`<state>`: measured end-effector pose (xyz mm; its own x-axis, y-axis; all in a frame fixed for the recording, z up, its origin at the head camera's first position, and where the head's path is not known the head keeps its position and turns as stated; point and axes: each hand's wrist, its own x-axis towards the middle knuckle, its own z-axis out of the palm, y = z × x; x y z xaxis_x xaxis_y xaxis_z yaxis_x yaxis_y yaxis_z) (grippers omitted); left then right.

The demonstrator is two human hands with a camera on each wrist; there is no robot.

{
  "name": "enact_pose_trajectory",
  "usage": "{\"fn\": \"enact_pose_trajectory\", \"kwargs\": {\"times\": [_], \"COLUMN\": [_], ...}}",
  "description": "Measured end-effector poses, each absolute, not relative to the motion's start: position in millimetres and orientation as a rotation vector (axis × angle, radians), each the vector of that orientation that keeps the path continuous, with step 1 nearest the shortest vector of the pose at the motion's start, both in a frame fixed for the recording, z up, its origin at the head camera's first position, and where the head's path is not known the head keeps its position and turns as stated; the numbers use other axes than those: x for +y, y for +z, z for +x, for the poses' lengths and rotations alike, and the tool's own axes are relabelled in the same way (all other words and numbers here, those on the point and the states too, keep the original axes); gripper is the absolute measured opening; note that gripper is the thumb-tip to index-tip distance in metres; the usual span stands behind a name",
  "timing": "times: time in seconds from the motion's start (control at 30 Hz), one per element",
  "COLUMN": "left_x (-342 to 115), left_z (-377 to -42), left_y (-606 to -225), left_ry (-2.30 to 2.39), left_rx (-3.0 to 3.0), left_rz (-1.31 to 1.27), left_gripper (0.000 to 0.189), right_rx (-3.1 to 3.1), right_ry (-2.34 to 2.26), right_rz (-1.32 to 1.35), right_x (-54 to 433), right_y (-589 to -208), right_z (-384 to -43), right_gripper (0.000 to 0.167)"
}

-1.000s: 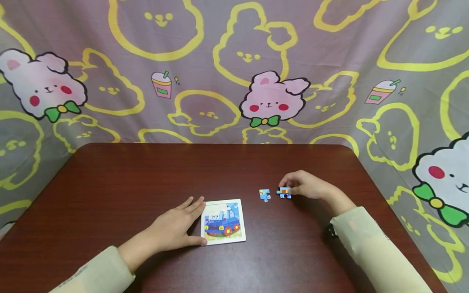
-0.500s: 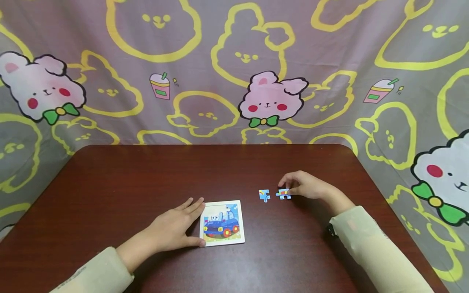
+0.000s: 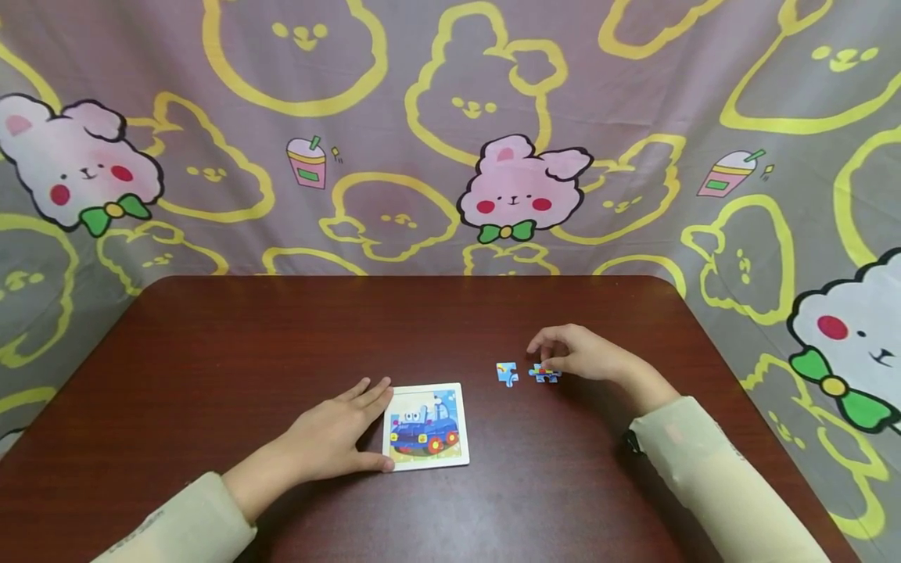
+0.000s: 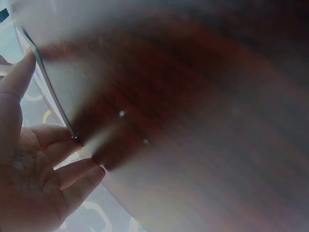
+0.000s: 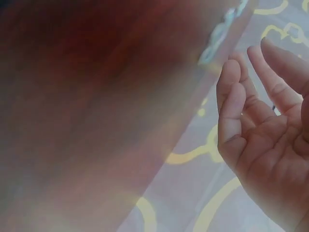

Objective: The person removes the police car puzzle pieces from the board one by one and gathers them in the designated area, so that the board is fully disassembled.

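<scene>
The left hand (image 3: 329, 438), fingers spread, braces the puzzle board (image 3: 464, 438), its blank patch (image 3: 411, 403) unfilled; farther off, the right hand (image 3: 584, 356), fingers loosely bent, visibly pinching nothing, has slid its thumb over one puzzle piece (image 3: 547, 378), beyond a second piece (image 3: 506, 373); it looks touched, not lifted.
</scene>
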<state>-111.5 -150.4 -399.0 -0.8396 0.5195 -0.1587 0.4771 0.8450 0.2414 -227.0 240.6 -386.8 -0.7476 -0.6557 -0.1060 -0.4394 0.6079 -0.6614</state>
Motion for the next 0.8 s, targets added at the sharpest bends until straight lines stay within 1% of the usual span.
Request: {"fn": "enact_pose_trajectory", "kwargs": {"times": [0.3, 0.6, 0.8], "left_x": [-150.3, -151.1, -150.6], "left_z": [-112.5, -111.8, -111.9], "left_y": [-397.3, -397.8, -397.5], "left_ry": [0.285, 0.293, 0.307], "left_rx": [2.800, 2.802, 2.798], "left_rz": [0.752, 0.744, 0.729], "left_gripper": [0.101, 0.101, 0.102], "right_rx": [2.445, 2.403, 2.357], "right_ry": [-0.849, -0.724, -0.660], "right_rz": [-0.981, -1.067, -1.163], "right_x": [190.1, 137.0, 110.6], "right_y": [-377.2, -377.7, -378.9], "right_z": [-218.9, -208.8, -203.4], "right_gripper": [0.022, 0.024, 0.023]}}
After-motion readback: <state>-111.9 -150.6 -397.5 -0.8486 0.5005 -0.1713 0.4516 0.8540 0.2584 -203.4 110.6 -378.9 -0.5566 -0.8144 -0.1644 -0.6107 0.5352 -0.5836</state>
